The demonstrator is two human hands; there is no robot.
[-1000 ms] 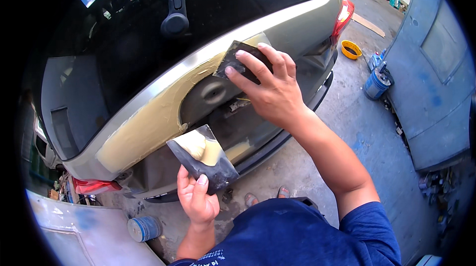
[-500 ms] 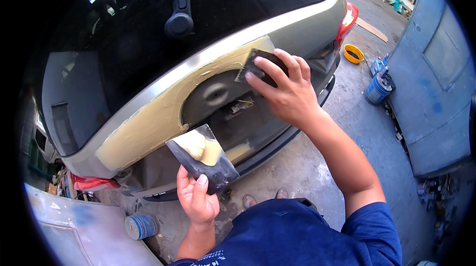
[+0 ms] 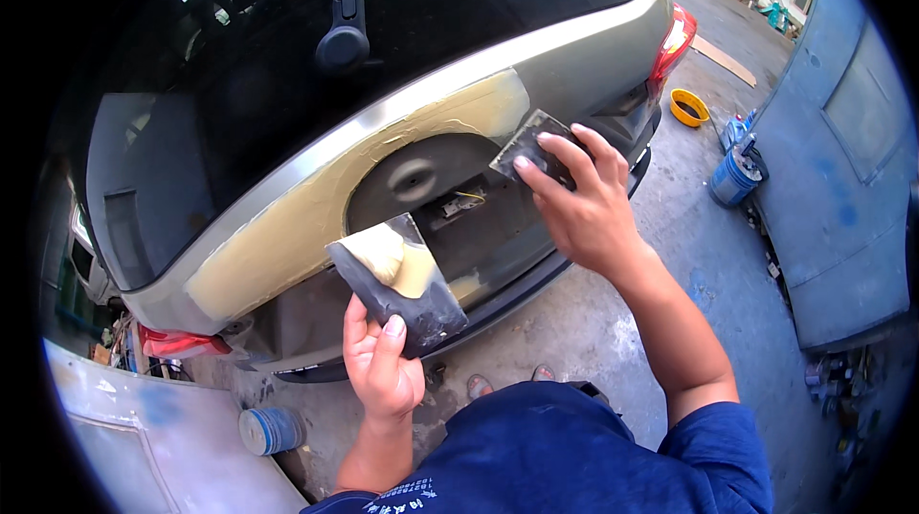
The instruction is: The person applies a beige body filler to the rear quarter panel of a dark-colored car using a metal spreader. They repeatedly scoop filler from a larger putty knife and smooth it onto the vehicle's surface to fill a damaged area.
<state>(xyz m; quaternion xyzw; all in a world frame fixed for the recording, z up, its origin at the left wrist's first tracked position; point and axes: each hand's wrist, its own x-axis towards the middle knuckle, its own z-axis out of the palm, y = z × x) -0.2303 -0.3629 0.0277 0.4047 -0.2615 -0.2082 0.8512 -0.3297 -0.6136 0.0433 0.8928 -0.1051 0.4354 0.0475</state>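
A dark flat mixing board (image 3: 421,318) is pinched in my left hand (image 3: 385,368), thumb on top. Cream body filler (image 3: 375,251) sits in a heap on its upper part. My right hand (image 3: 595,203) grips a dark rectangular spreader (image 3: 539,147), fingertips pressed on its face. The spreader is near the right end of a wide band of cream filler (image 3: 263,241) spread across the car's tailgate (image 3: 593,45); whether it touches the panel I cannot tell. Below the band, a dark recess (image 3: 412,179) shows a small fitting with a yellow wire (image 3: 469,195).
The rear bumper (image 3: 517,299) runs below the tailgate. On the ground stand a yellow basin (image 3: 689,109), a blue bucket (image 3: 735,177) at right and another bucket (image 3: 273,432) at lower left. Blue-grey panels (image 3: 852,179) flank the right side.
My right hand and the spreader have moved right and slightly down, uncovering the filler's right end. The left hand with the board has shifted only slightly.
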